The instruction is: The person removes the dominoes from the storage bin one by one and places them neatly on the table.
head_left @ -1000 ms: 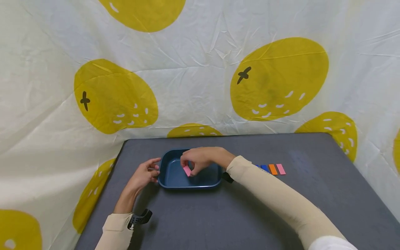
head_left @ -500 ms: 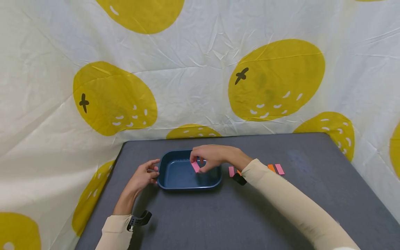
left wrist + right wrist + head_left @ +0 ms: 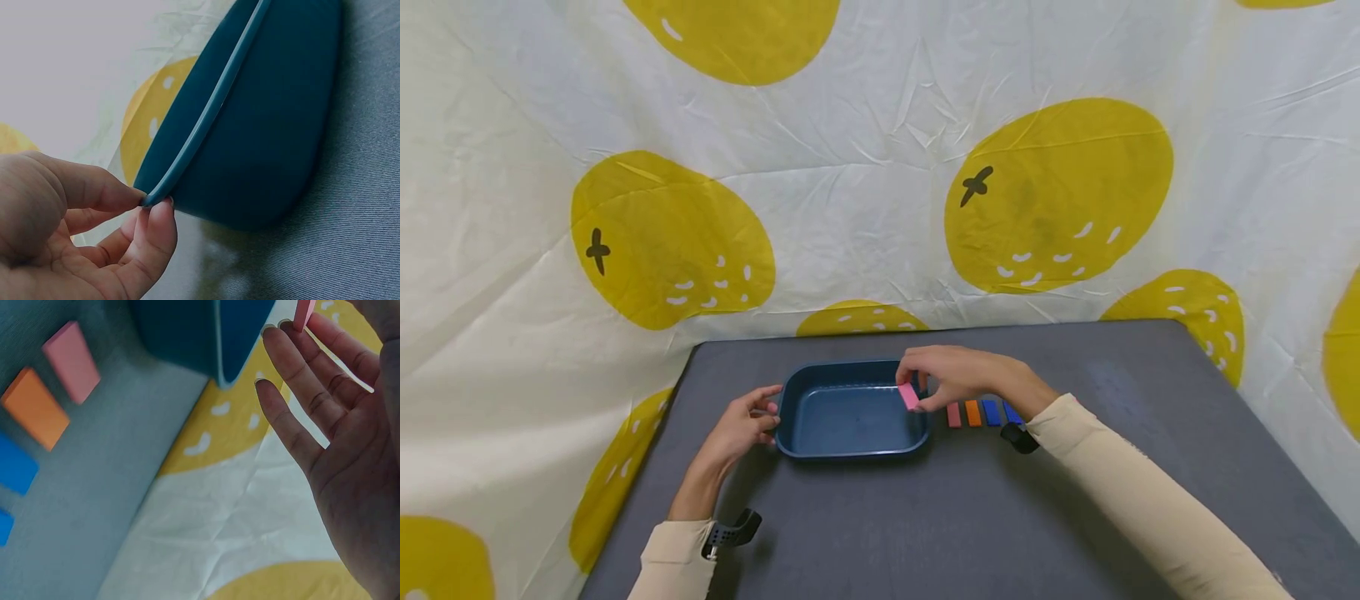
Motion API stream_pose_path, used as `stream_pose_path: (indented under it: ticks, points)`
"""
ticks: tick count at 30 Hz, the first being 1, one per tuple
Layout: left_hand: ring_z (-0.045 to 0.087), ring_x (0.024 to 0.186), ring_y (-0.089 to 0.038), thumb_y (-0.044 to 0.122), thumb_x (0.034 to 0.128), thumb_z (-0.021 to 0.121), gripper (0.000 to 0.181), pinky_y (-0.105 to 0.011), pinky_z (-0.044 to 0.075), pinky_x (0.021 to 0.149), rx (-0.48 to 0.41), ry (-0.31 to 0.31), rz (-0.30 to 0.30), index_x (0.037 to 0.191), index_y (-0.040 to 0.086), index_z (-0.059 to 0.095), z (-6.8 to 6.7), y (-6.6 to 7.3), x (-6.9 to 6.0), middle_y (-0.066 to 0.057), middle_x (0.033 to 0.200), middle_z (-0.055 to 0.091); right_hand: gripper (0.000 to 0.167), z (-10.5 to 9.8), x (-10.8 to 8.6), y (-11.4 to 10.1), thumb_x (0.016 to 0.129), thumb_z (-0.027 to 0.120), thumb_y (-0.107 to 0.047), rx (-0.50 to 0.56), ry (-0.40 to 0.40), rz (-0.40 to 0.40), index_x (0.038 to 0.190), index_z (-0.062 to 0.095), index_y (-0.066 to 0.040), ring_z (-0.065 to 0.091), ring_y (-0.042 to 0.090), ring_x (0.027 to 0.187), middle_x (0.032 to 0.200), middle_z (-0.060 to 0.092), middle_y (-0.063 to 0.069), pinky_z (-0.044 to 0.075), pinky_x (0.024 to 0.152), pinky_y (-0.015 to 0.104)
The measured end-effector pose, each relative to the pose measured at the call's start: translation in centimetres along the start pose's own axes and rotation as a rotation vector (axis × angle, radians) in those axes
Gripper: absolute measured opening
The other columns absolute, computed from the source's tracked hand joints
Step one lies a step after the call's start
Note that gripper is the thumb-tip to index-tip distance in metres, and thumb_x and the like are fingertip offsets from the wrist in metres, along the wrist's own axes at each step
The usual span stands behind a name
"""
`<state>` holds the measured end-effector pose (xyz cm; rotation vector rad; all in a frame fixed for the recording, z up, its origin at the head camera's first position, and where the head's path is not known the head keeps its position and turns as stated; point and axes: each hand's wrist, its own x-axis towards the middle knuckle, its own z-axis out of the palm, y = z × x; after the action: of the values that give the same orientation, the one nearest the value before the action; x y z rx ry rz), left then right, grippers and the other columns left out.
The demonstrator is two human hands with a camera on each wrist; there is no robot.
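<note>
A dark blue rectangular tray (image 3: 842,425) with rounded corners lies on the grey table, bare inside. At its left end my left hand (image 3: 737,429) pinches the rim (image 3: 215,103) between thumb and fingers, as the left wrist view shows. My right hand (image 3: 961,372) is above the tray's right end, pinching a small pink block (image 3: 907,397) between thumb and fingertips. In the right wrist view only the lower end of that held block (image 3: 303,314) shows at the top edge, and the thumb is mostly cut off.
Right of the tray, a row of flat blocks lies on the table: a pink one (image 3: 953,414), an orange one (image 3: 973,412) and blue ones (image 3: 992,412). My right forearm hides the row's far end. Behind the table hangs a white cloth (image 3: 857,208) with yellow fruit prints.
My right hand has moved right with the pink block, from over the tray's middle to its right end. More of the row is uncovered on its left side. The left hand stays at the rim.
</note>
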<state>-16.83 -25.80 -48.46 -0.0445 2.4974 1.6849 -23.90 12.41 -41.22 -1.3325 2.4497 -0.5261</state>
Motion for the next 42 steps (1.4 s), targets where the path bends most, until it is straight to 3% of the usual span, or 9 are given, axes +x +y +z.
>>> stream_pose_path:
  ticks: [5, 13, 22, 42]
  points:
    - [0.055, 0.092, -0.027, -0.007, 0.0963, 0.055, 0.055, -0.045, 0.059, 0.072, -0.005, -0.002, 0.001, 0.150, 0.001, 0.045, 0.0, 0.0, 0.0, -0.019, 0.113, 0.049, 0.039, -0.2, -1.7, 1.1, 0.092, 0.075, -0.032, 0.002, 0.034, 0.018, 0.126, 0.063, -0.019, 0.062, 0.014, 0.101, 0.121, 0.058, -0.010, 0.053, 0.090, 0.033]
    - [0.055, 0.091, -0.027, -0.007, 0.0966, 0.054, 0.055, -0.044, 0.059, 0.071, -0.008, -0.008, 0.005, 0.150, 0.001, 0.045, -0.1, 0.0, 0.1, -0.020, 0.113, 0.049, 0.038, -0.4, -4.0, 2.4, 0.092, 0.075, -0.025, 0.049, 0.077, 0.044, 0.126, 0.063, -0.017, 0.063, 0.019, 0.103, 0.125, 0.059, -0.005, 0.053, 0.095, 0.046]
    - [0.055, 0.090, -0.027, -0.008, 0.0954, 0.056, 0.055, -0.042, 0.059, 0.070, -0.017, -0.007, -0.014, 0.149, 0.003, 0.047, -0.2, 0.1, 0.2, -0.019, 0.112, 0.049, 0.035, -0.2, -6.6, 5.1, 0.092, 0.075, -0.027, 0.063, 0.133, 0.047, 0.123, 0.064, -0.018, 0.063, 0.016, 0.100, 0.122, 0.061, -0.006, 0.052, 0.096, 0.046]
    - [0.056, 0.092, -0.027, -0.007, 0.0962, 0.055, 0.055, -0.045, 0.059, 0.072, -0.005, -0.009, -0.007, 0.150, 0.002, 0.046, -0.3, 0.4, 0.0, -0.020, 0.113, 0.050, 0.037, 0.6, -12.5, 8.8, 0.090, 0.078, -0.025, 0.080, 0.180, 0.188, 0.123, 0.063, -0.016, 0.063, 0.017, 0.099, 0.119, 0.062, -0.005, 0.054, 0.093, 0.050]
